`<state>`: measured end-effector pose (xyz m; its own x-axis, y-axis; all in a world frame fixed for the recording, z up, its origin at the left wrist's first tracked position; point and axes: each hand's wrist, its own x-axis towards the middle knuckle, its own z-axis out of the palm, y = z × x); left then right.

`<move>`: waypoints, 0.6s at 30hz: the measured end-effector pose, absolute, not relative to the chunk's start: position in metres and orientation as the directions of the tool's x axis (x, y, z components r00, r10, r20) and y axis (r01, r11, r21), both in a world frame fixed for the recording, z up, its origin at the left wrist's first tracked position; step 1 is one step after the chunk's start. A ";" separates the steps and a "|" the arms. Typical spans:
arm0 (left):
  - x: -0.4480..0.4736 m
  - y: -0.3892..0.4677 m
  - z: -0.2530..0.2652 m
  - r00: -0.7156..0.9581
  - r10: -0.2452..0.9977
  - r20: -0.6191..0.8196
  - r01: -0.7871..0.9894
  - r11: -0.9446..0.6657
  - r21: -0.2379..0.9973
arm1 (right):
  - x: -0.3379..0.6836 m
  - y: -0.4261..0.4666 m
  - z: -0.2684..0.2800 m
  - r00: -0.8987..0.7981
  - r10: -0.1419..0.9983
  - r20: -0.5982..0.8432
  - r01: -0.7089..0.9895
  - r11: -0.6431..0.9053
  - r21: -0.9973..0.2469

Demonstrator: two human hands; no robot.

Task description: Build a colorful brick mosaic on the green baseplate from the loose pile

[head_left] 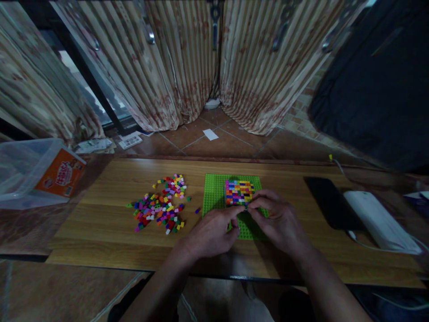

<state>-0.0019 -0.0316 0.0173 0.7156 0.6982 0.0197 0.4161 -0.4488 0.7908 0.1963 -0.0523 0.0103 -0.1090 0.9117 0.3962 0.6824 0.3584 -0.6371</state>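
A flat-topped block of many coloured toy bricks stands on a green studded baseplate. My left hand is at the front left of the block, its index fingertip against the near edge and the other fingers curled in. From the right, my right hand reaches the same edge, thumb and index finger closed together. A tiny dark piece shows between the fingertips of both hands, too small to make out clearly. My fingers cover part of the block's near side.
Loose coloured bricks lie heaped on the wooden table to the left. On the right are a black phone-like slab, a white packet and a cable. A clear plastic tub stands beyond the left end. Curtains hang behind.
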 end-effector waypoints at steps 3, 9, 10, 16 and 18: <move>-0.002 -0.032 0.016 0.694 0.718 0.056 0.415 -0.462 0.784 | 0.197 -0.051 0.008 -0.115 0.911 0.397 0.702 0.357 -0.616; -0.004 -0.027 0.011 0.568 0.797 0.207 0.336 -0.455 0.825 | 0.201 -0.050 0.005 -0.064 0.928 0.366 0.605 0.328 -0.725; -0.004 -0.026 0.011 0.537 0.812 0.227 0.325 -0.448 0.833 | 0.201 -0.050 0.004 -0.044 0.931 0.364 0.584 0.320 -0.746; 0.000 -0.026 0.007 0.437 0.846 0.307 0.356 -0.476 0.804 | 0.203 -0.046 0.005 0.089 0.925 0.368 0.537 0.266 -0.800; 0.004 -0.027 0.007 0.417 0.840 0.347 0.389 -0.510 0.767 | 0.203 -0.047 0.005 0.095 0.932 0.349 0.545 0.244 -0.802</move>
